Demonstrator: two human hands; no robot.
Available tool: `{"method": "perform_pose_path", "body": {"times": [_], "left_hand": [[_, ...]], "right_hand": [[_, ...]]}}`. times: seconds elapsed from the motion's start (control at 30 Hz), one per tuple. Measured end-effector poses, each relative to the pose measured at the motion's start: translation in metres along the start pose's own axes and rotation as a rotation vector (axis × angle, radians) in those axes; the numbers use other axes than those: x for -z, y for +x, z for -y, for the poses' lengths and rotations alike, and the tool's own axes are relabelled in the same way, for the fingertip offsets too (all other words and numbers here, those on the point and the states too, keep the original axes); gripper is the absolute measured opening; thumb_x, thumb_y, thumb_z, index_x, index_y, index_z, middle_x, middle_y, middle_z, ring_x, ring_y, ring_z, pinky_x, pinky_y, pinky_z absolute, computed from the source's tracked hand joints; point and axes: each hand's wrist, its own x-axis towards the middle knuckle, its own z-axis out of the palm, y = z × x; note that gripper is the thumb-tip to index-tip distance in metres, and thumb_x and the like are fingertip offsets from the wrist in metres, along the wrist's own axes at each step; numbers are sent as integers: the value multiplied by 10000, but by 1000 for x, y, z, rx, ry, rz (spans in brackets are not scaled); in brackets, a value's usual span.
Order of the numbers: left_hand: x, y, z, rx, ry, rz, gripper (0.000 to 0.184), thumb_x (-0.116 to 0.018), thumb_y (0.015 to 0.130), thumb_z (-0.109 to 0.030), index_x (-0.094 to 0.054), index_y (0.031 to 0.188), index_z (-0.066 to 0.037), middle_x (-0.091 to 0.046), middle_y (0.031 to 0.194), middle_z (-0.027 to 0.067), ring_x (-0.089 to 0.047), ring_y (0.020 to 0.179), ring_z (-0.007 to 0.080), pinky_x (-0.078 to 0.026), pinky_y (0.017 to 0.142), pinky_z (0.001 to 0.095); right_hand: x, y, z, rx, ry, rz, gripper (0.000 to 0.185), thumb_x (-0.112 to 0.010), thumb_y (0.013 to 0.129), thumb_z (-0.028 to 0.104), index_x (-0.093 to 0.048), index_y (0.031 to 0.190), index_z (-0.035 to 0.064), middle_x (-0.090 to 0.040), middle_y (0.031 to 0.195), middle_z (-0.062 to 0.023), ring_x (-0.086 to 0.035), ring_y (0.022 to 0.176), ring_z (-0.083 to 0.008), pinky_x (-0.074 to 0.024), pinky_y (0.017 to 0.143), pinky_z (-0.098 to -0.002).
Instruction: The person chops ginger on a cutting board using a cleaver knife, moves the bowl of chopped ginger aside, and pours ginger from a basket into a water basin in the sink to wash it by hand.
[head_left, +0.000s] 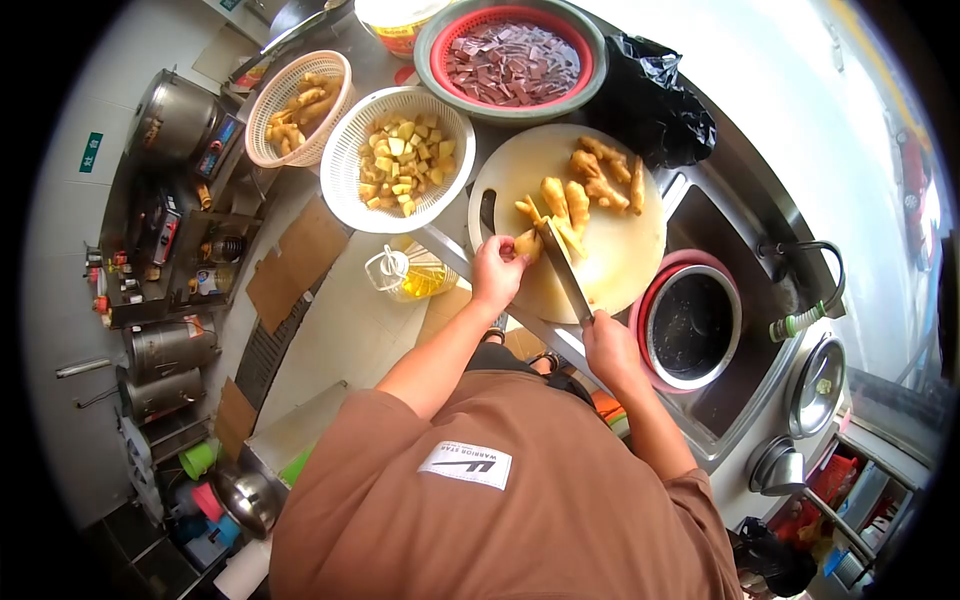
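Observation:
On a round cutting board (625, 262) lie several pieces of ginger root (603, 180). My left hand (500, 270) is closed on a small piece of ginger (529, 244) at the board's left edge. With my right hand (612, 348) I grip the handle of a kitchen knife (568, 272). Its blade points up and left across the board, its tip beside the held piece and close to some ginger fingers (566, 205). Whether the blade touches the held piece I cannot tell. Left of the board, a white colander (337, 172) holds cut ginger chunks (405, 162).
A beige basket (345, 75) of whole ginger stands farther left. Behind the board are a grey basin (432, 60) with dark red pieces in liquid and a black plastic bag (655, 100). The sink (745, 225) at right holds a metal bowl (735, 325). An oil jug (420, 280) stands below.

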Motion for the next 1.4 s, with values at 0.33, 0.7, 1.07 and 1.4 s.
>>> {"method": "perform_pose_path", "body": {"times": [0.33,0.7,1.07,1.4], "left_hand": [[-7,-1,11,139,-368,56,235,-728,816,-45,-590,995,19,-646,902,58,-617,817,127,-525,756,265],[-7,2,9,102,-185,-10,223,-745,797,-74,-632,974,0,-695,853,75,-655,758,163,-533,724,301],[-1,3,-2,112,-212,14,194,-706,855,-50,-627,1021,10,-688,926,67,-637,830,141,-522,766,276],[1,-4,-26,-66,189,-6,310,-727,824,-115,-606,1092,-14,-574,1174,141,-623,911,203,-520,857,353]], "right_hand": [[29,-12,45,311,363,-379,117,-564,901,107,-581,951,3,-652,808,-246,-631,748,-440,-494,660,-512],[12,-2,16,66,2,-11,147,-559,918,133,-566,853,2,-643,766,-253,-629,731,-448,-489,679,-529],[-7,11,-3,116,-46,43,163,-534,910,129,-560,850,-20,-644,723,-252,-633,703,-449,-498,669,-540],[31,-23,-17,71,177,-300,130,-600,909,138,-589,910,8,-615,716,-250,-621,708,-448,-481,640,-516]]}}
